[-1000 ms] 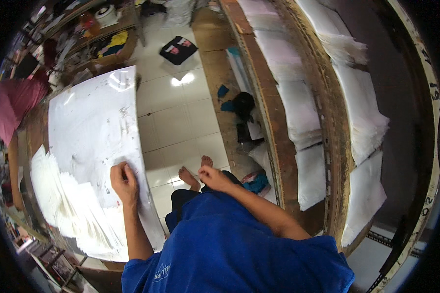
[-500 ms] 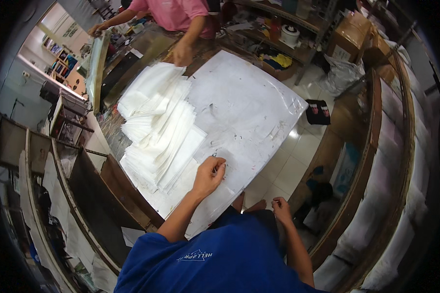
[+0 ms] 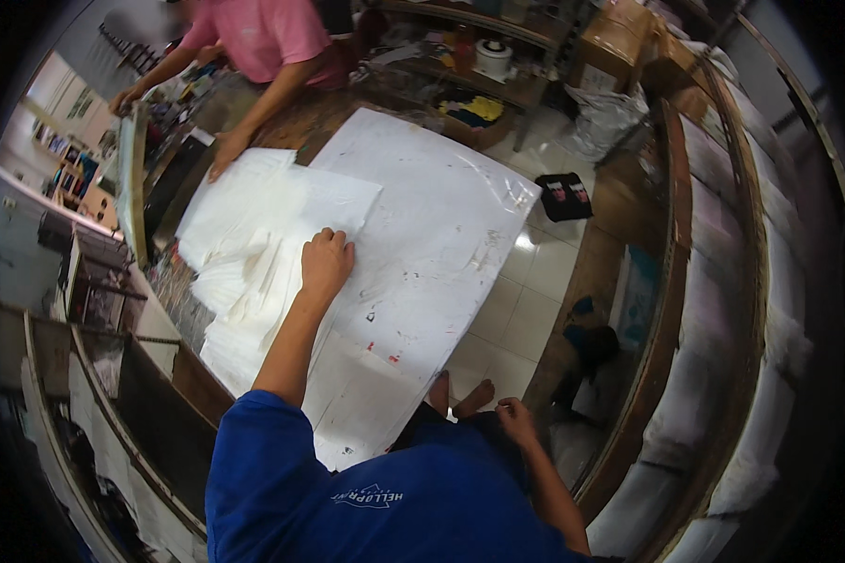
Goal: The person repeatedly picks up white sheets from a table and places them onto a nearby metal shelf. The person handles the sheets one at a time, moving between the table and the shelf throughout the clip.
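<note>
My left hand [image 3: 327, 261] reaches over the loose pile of thin white sheets [image 3: 244, 202], its fingers curled and closed at the lower edge of a white sheet [image 3: 343, 199] that sticks out to the right from the top. The fingertips are hidden beneath the knuckles. Under the pile lies a large white board [image 3: 432, 225] with dark and red smudges. Down by my right side hangs my right hand [image 3: 516, 421], away from the table, fingers loosely curled in with nothing visible in them.
Across the table a person in pink rests one hand [image 3: 227, 152] at the pile's far corner and holds an upright frame [image 3: 133, 188] with the other. Wooden racks [image 3: 671, 310] stand close on my right, more at left. A folded black cloth [image 3: 563, 197] lies beyond the board.
My left hand has moved forward and left, from the bare board to the pile. One sheet now juts out rightward. The other person's hand has shifted left along the far edge. The view has turned.
</note>
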A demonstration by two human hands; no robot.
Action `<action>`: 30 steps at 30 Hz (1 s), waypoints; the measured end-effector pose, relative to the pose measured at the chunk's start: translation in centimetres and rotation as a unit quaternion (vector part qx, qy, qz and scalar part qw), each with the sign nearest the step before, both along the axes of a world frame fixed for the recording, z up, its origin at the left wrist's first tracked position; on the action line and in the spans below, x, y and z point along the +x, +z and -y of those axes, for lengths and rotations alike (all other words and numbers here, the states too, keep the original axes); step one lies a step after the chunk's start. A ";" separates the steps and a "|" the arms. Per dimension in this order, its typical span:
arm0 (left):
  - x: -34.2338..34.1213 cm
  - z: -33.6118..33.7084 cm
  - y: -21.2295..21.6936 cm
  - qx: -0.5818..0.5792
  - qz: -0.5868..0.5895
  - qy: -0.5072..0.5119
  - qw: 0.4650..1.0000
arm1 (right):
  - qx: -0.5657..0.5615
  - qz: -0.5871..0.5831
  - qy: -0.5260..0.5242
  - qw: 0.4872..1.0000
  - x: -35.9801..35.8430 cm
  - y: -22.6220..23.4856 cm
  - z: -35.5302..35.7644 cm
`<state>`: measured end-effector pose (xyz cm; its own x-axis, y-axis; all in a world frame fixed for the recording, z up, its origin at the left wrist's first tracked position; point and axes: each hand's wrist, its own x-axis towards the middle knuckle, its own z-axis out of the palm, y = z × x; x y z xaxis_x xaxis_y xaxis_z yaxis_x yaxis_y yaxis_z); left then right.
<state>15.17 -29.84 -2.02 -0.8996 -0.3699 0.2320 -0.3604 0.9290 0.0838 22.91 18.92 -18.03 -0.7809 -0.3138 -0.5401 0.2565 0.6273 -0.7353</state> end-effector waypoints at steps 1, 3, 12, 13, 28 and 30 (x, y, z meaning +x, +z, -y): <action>-0.4 -0.4 -0.4 -0.013 -0.008 -0.007 1.000 | -0.004 0.008 -0.012 1.000 0.6 -0.1 -0.1; -0.9 -1.0 -0.7 -0.017 0.004 -0.024 1.000 | -0.013 0.006 -0.029 0.999 1.5 0.1 -0.1; -1.1 -4.0 -0.8 0.028 0.004 -0.046 0.999 | -0.068 -0.060 -0.008 0.996 0.2 -0.1 1.4; -0.9 -4.4 -0.9 0.049 0.009 -0.034 0.998 | -0.076 -0.033 -0.007 0.997 -0.5 1.0 2.3; 10.3 -20.5 1.0 0.269 0.043 -0.198 0.942 | -0.279 0.025 0.049 0.959 -3.5 15.4 11.1; 10.9 -20.9 1.2 0.292 0.052 -0.212 0.931 | -0.263 -0.010 0.098 0.960 -3.1 15.2 11.2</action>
<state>26.06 -8.96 -0.85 -0.9999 -0.0127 0.0059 -0.0066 0.7968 0.6042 19.76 7.74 -2.80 -0.6874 -0.6812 -0.2519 0.1531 0.2031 -0.9671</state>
